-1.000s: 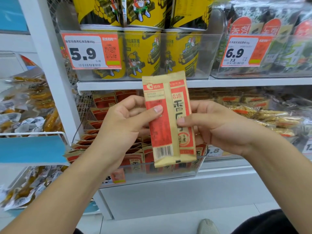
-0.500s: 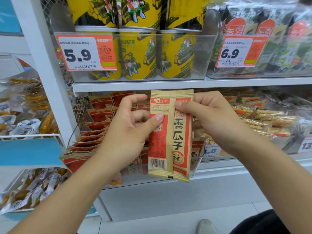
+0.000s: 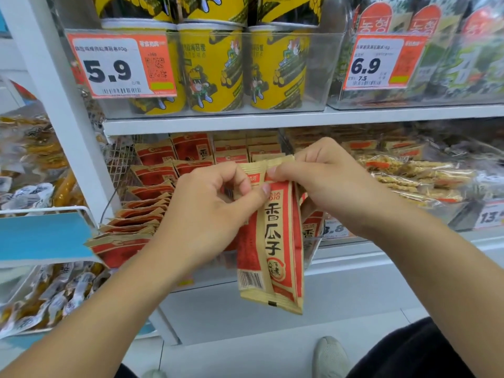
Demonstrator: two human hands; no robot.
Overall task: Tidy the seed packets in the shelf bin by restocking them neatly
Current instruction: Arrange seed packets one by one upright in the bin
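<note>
Both hands hold a small stack of flat red-and-tan paper seed packets (image 3: 270, 241) upright in front of the lower shelf, top edges up, bottoms hanging free below the front lip of the clear plastic shelf bin (image 3: 313, 252). Left hand (image 3: 215, 211): thumb and curled fingers pinch the upper left corner of the stack. Right hand (image 3: 324, 184): fingers curled over the top edge, pinching the upper right corner. Judgement: gripping both top corners lets the packets hang and square against each other, edges aligned, before they go into the bin.

At least two packets are in the stack: one shows its printed front, the other peeks out at the left with a barcode at its lower end.

Bin contents: more packets of the same kind. Those toward the bin's back stand upright in rows; those at its left edge lie fanned and slumped forward (image 3: 136, 214), likely the untidy part left to fix.

Readable writing:
- front packet: large characters "香瓜子", a round seal below, too small to read.
- orange-and-white price tag (image 3: 120, 66) on the upper shelf's left bin: "5.9", QR code, barcode.
- second tag (image 3: 381, 64) to the right: "6.9", smaller "7.5".
- tag at lower shelf edge, partly hidden: ".8".
- far-right tag, cut off: "13."

Yellow cartoon-printed cups (image 3: 212, 69) sit on the upper shelf.
</note>
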